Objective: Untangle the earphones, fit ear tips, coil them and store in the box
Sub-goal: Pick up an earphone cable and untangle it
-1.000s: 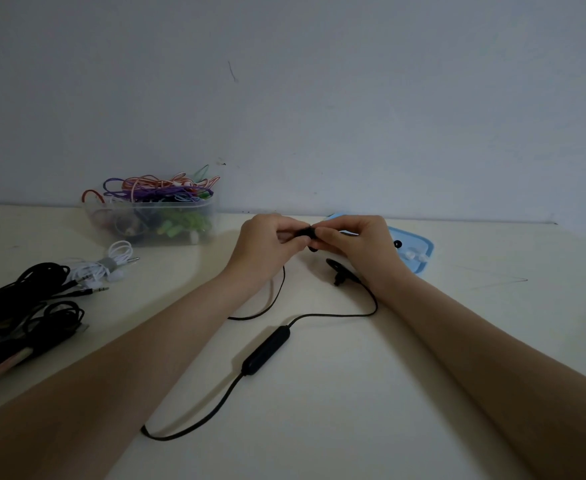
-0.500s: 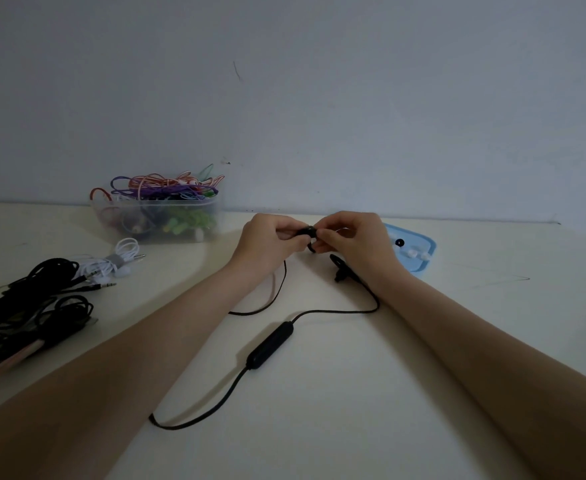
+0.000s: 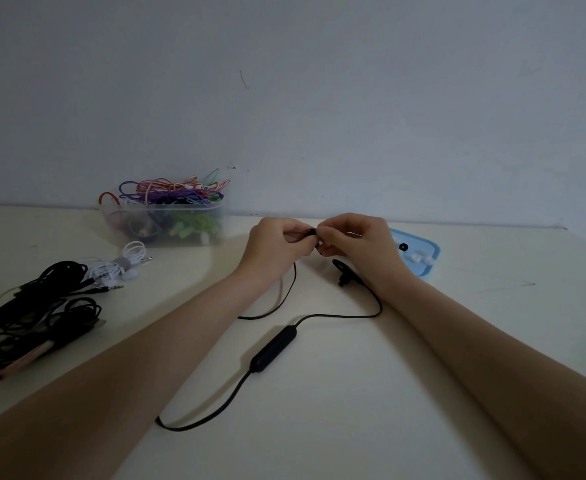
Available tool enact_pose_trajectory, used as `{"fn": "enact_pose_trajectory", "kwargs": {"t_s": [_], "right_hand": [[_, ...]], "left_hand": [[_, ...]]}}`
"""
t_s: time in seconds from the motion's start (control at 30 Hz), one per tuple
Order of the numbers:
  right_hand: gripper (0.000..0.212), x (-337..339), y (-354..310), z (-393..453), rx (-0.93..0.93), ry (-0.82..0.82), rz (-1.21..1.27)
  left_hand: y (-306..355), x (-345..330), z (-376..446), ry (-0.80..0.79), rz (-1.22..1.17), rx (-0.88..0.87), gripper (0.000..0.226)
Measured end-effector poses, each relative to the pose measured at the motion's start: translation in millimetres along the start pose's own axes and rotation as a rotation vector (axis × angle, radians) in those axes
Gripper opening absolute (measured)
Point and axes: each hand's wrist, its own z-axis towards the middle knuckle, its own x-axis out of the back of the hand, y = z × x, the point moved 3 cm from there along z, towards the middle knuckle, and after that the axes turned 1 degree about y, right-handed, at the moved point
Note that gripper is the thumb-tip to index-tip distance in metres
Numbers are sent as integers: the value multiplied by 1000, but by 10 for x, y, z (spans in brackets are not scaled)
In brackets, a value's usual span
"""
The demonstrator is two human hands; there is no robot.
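Pinching: left hand and right hand meet fingertip to fingertip above the table, both curled round one small black earbud held between them.
Ear tip: too small and hidden by the fingers to tell whether it is seated.
Earphones: black cable drops from the hands, loops on the table under the left wrist, and runs through the inline remote lying between the forearms.
Second earbud: black, with an ear hook, lying on the table just under the right wrist.
Blue tray: just right of the right hand, holding a black ear tip and white ear tips.
Box: clear plastic, at the wall to the left, full of coloured cables.
Left edge: coiled white earphones beside a heap of black cables.
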Motion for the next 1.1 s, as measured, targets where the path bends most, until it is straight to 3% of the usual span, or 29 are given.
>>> {"fn": "enact_pose_trajectory", "kwargs": {"t_s": [0.2, 0.5, 0.63, 0.73, 0.87, 1.0, 1.1], "right_hand": [[5, 44, 26, 22, 0, 72, -135], [8, 24, -12, 28, -8, -1, -296], [10, -7, -61, 25, 108, -11, -501], [12, -58, -124, 12, 238, -84, -636], [19, -7, -214, 41, 185, -212, -655], [9, 192, -327, 152, 129, -47, -527], [14, 377, -349, 238, 91, 90, -536]], "left_hand": [[-37, -37, 11, -106, -53, 19, 27], [-52, -46, 2, -238, -260, 119, 26], [-60, -46, 29, -266, -362, 161, 19], [-85, -32, 45, -281, -353, 171, 13], [-99, -9, 55, -279, -393, 158, 14], [-112, -20, 59, -194, -390, 161, 12], [-108, -29, 52, -177, -342, 157, 11]]}}
